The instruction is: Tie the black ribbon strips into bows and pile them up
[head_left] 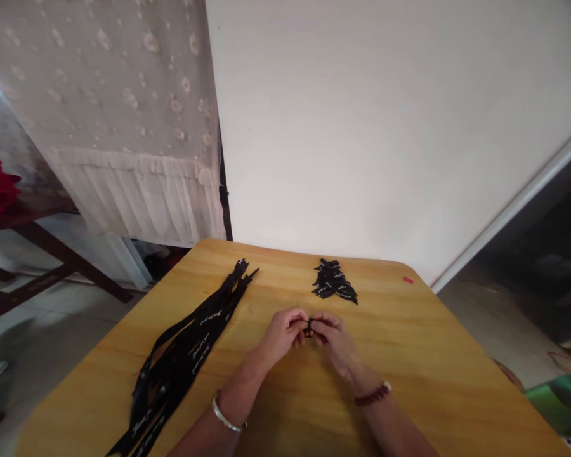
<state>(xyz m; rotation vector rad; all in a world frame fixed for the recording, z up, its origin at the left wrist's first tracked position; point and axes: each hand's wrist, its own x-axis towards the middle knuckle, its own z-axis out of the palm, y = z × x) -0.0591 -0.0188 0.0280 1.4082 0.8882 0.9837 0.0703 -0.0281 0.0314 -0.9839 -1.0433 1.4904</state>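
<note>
My left hand and my right hand meet above the middle of a wooden table. Their fingertips pinch a small black ribbon piece from both sides, and the fingers hide most of it. Beyond my hands lies a heap of short black ribbon cuts with white lettering. Long black ribbon strips with white script stretch along the table's left side, left of my left hand and not touching it.
A small red scrap lies near the table's far right corner. A white wall and a lace curtain stand behind the table. A dark wooden bench with red cloth is at left; a green object is at lower right.
</note>
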